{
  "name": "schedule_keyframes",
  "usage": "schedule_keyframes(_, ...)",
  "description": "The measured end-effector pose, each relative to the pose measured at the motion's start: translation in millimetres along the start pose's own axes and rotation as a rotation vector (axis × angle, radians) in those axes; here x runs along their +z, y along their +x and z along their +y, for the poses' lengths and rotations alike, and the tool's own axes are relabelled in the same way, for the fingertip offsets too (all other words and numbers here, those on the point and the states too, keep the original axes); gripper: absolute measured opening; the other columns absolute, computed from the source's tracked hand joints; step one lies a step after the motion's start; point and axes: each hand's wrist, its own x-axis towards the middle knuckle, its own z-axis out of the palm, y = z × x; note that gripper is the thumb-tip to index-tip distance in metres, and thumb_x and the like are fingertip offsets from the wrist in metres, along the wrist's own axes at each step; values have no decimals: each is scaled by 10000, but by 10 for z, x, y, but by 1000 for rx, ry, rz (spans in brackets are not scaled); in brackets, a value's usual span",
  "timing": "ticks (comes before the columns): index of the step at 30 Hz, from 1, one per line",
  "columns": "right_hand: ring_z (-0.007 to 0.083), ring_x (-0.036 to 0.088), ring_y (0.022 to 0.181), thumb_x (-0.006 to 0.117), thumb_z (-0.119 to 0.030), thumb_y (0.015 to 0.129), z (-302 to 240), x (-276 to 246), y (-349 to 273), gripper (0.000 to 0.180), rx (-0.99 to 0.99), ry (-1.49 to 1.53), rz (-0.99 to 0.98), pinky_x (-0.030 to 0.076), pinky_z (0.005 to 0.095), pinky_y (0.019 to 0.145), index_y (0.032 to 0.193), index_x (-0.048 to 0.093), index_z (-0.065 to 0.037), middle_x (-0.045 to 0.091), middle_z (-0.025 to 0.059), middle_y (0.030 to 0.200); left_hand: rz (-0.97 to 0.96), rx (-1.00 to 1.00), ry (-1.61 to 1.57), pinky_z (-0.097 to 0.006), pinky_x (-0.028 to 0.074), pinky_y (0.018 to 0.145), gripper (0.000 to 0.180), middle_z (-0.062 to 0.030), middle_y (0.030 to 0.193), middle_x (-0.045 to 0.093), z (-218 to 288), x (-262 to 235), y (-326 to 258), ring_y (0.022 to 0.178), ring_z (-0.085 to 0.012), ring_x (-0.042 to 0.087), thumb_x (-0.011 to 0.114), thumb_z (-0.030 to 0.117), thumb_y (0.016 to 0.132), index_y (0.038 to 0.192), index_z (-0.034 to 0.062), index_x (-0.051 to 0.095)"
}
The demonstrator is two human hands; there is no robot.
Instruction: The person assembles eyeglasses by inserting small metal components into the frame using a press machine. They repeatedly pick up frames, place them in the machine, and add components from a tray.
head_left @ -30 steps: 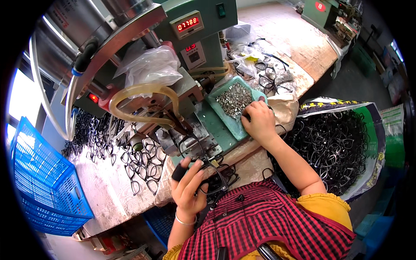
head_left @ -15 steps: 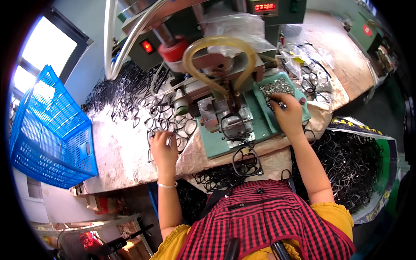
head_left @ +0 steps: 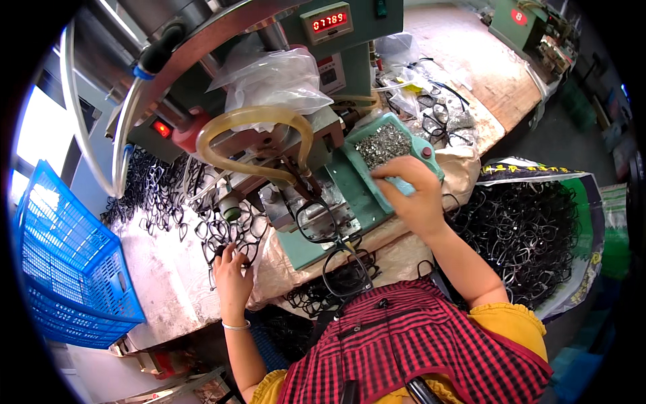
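Note:
A black eyeglass frame [head_left: 346, 295] sits at the nose of the press machine [head_left: 272, 202], one lens rim hanging over the table's front edge. My left hand [head_left: 233, 279], at the near left, has its fingers curled on another black eyeglass frame [head_left: 211, 273] by the edge of a loose pile [head_left: 222, 229]. On the right, my right hand [head_left: 416, 195] is pinched at the near side of a teal tray [head_left: 418, 143]. Small shiny metal pieces [head_left: 385, 145] fill part of that tray. Whatever is between my right fingertips is too small to make out.
A blue plastic basket [head_left: 74, 262] stands at the left. To the right, a large sack [head_left: 518, 236] holds many black frames. A yellowish hose [head_left: 252, 118] loops in front of the machine, and clear plastic bags [head_left: 272, 77] hang above. More frames lie below the table edge.
My right hand has drawn back from the metal pieces toward me, its fingers now pinched. My left hand has stayed near the frames. The whole view has shifted and turned.

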Motion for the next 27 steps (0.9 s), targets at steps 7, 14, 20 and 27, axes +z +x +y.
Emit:
schedule_keyframes(7,206,683,888,715,10,791,-249,593,121,285,108,265,-59,518,313,818,1073,684,-10,702,86,927,330,-138,-1013,-272,540,834,128,-122,1098,725,408,-30,110,934,-132,665,555,40,1029,1021,-45,650)
schedule_keyframes(14,113,645,917,712,3,839,-334,648,110,511,378,678,-137,499,262,864,1309,513,30,683,53,955,597,501,-352,-324,538,710,310,-174,998,754,1243,-813,186,840,-253,709,722,152,918,757,31,485)
schedule_keyframes(20,153,664,1028,644,0,885,-639,613,41,493,341,647,-149,496,296,933,1350,483,33,701,107,1102,380,879,-45,-327,579,746,320,-98,1051,742,1854,-1175,163,836,-205,674,776,276,840,750,101,524)
schedule_keyframes(27,247,651,1141,640,-17,861,317,86,244,474,269,-8,114,489,344,984,1330,591,-69,699,148,1161,252,953,-19,-331,534,636,272,-97,1070,704,2041,-1019,356,755,-208,572,794,251,810,843,101,570)
